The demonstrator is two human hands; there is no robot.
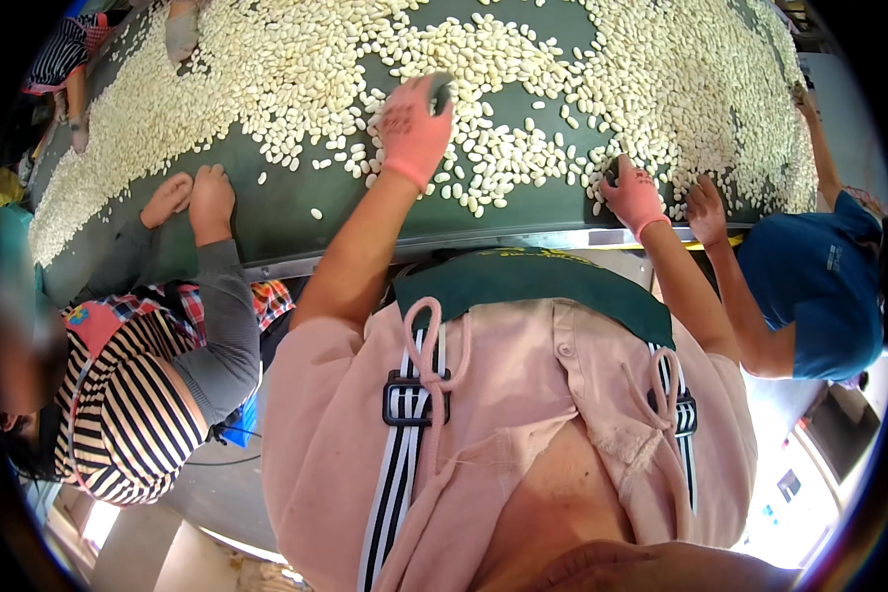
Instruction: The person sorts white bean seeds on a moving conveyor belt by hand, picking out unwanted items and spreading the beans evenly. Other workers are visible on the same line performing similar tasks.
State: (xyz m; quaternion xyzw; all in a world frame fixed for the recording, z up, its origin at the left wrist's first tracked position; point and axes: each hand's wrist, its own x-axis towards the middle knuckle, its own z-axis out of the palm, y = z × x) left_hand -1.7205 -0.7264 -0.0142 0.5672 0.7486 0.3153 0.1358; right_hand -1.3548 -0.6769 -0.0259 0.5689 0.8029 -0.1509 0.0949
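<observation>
Large white beans (508, 163) lie loose over a dark green sorting surface (276, 212). My left hand (414, 128), in a coral glove with a dark palm, reaches out over the beans near the middle. Its fingers bend down and away, slightly smeared, and their tips are hidden. My right hand (634, 197), gloved the same way, rests low among the beans close to the near edge. The fingers there are curled in toward the dark palm, and whatever they hold, if anything, cannot be made out.
A metal edge (562, 240) runs along my side of the surface. At my left a person in a striped top (133, 405) keeps two bare hands (202, 202) over it. At my right a person in a blue shirt (814, 286) reaches in. Other workers' hands (181, 35) show farther off.
</observation>
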